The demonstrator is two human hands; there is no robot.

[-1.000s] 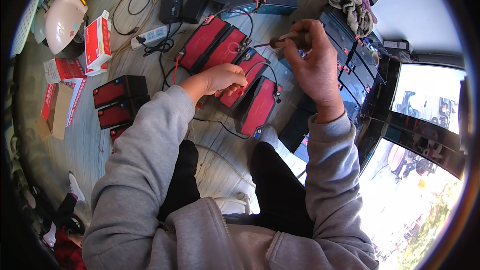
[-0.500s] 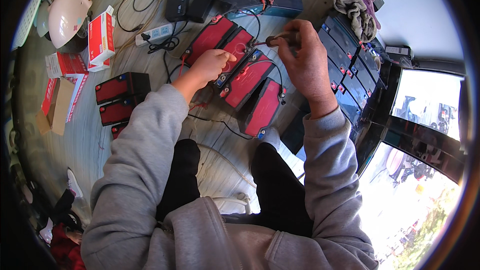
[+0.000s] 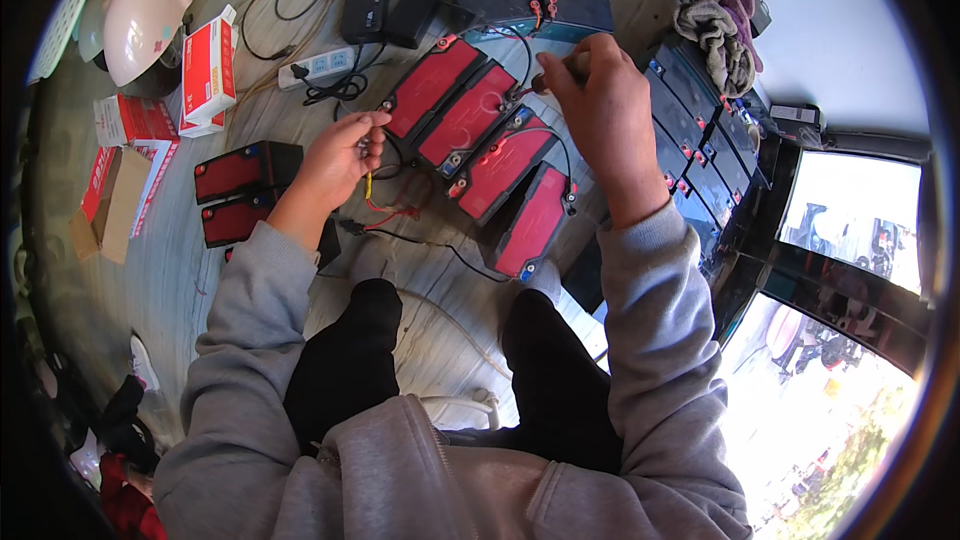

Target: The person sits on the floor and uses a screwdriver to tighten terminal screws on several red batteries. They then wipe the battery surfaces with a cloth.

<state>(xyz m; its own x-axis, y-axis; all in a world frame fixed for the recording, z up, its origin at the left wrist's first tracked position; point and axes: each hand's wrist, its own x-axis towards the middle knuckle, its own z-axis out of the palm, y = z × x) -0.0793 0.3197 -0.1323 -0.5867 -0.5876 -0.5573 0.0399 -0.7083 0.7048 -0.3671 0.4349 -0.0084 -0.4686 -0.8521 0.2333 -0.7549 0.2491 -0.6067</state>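
Note:
Several black batteries with red tops (image 3: 503, 176) lie side by side on the floor before me. Over their right side, my right hand (image 3: 610, 125) is closed around a screwdriver (image 3: 541, 84). The shaft points left, to a wired terminal at the far end of one middle battery; contact is hard to make out. My left hand (image 3: 345, 158) hovers left of the batteries, fingers curled and thumb pressed to them. Whatever they may pinch is too small to tell. A yellow-and-red wire (image 3: 371, 195) hangs just below those fingers. Black leads (image 3: 566, 155) run between battery terminals.
More red-topped batteries (image 3: 230, 180) stand at left, beside opened red-and-white boxes (image 3: 207, 70). Beyond are a power strip (image 3: 318, 69), black chargers (image 3: 366, 5) and dark batteries with orange leads (image 3: 590, 8). Dark batteries (image 3: 700, 145) line the right, with cloth gloves (image 3: 722, 40) on top.
My left hand has drawn back left from above the batteries, its fingers curling in. My right hand keeps the screwdriver near the same terminal. The view has shifted slightly.

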